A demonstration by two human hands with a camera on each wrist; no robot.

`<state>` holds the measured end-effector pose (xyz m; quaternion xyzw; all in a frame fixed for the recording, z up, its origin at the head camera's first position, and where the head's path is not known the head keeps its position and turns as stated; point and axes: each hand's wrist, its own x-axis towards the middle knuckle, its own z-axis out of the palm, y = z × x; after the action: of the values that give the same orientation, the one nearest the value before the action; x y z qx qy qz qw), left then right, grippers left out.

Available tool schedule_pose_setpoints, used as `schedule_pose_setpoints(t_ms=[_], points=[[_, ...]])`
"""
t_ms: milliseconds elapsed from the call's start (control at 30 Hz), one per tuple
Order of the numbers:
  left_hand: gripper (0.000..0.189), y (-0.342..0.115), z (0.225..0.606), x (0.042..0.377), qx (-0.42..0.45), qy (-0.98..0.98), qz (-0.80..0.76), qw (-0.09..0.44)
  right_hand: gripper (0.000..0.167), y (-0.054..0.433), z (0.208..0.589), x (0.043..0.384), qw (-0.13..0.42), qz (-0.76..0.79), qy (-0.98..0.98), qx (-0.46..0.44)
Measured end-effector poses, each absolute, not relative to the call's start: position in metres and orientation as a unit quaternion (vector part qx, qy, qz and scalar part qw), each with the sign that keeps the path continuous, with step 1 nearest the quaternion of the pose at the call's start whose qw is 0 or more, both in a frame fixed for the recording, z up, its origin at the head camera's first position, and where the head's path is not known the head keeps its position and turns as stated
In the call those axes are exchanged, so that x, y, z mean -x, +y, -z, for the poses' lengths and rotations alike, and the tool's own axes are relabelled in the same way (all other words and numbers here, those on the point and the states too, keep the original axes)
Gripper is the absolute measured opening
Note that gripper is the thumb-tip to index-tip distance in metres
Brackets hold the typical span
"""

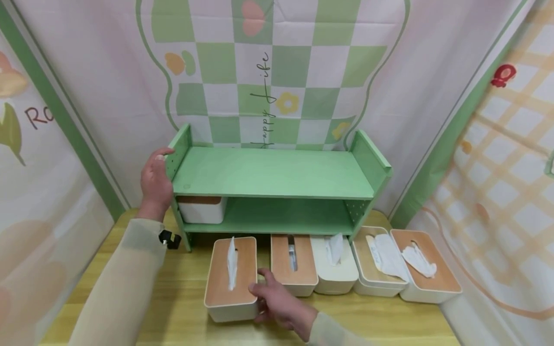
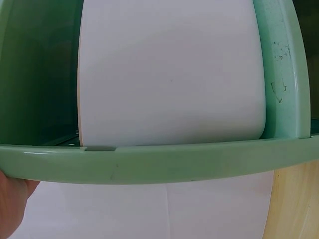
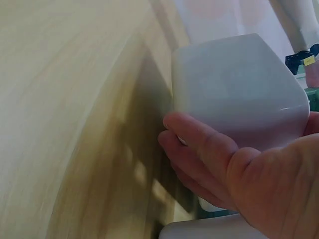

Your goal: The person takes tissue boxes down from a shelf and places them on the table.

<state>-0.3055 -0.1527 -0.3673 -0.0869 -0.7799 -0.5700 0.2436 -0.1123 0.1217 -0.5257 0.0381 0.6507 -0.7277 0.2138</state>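
Observation:
My left hand [image 1: 157, 180] holds the left side panel of the green two-tier shelf [image 1: 272, 173] near its front edge; only part of that hand [image 2: 11, 201] shows in the left wrist view. My right hand [image 1: 283, 302] grips the right side of a white tissue box [image 1: 216, 288] with a wood-toned lid. Its thumb is by the lid's edge, and the fingers [image 3: 199, 137] lie along the box's lower side. A white tissue [image 1: 232, 264] sticks up from the lid's slot. Another white box [image 1: 201, 211] stands at the left end of the shelf's lower tier.
Right of the held box, several tissue boxes stand in a row: one wood-lidded box [image 1: 283, 269], a cream box [image 1: 335, 278], a light-wood-lidded box [image 1: 368, 276] and another wood-lidded box [image 1: 446, 283]. They stand on a wooden table [image 1: 182, 298]. Patterned curtains [image 1: 294, 62] hang behind.

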Motion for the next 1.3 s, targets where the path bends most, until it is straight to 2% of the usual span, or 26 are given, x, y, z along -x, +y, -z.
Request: schedule_pose_setpoints(t_ms=[600,1000,1100,1200,1233,1300], points=[[0.059,-0.153,0.370,0.308,0.092,-0.776,0.572,0.248,0.078,0.115,0.538,0.113,0.204,0.726,0.655,-0.050],[0.058,-0.152,0.369,0.307,0.093,-0.774,0.574,0.252,0.079,0.114,0.531,0.110,0.189,0.708,0.678,-0.056],[0.058,-0.152,0.369,0.308,0.095,-0.773,0.574,0.254,0.085,0.116,0.523,0.107,0.176,0.651,0.738,-0.020],[0.058,-0.151,0.369,0.308,0.095,-0.771,0.575,0.257,0.086,0.117,0.507,0.101,0.144,0.500,0.852,0.052],[0.058,-0.151,0.369,0.308,0.096,-0.770,0.576,0.256,0.083,0.117,0.502,0.099,0.124,0.433,0.889,0.084],[0.058,-0.151,0.368,0.307,0.095,-0.771,0.576,0.256,0.063,0.117,0.495,0.097,0.063,0.303,0.938,0.158]])
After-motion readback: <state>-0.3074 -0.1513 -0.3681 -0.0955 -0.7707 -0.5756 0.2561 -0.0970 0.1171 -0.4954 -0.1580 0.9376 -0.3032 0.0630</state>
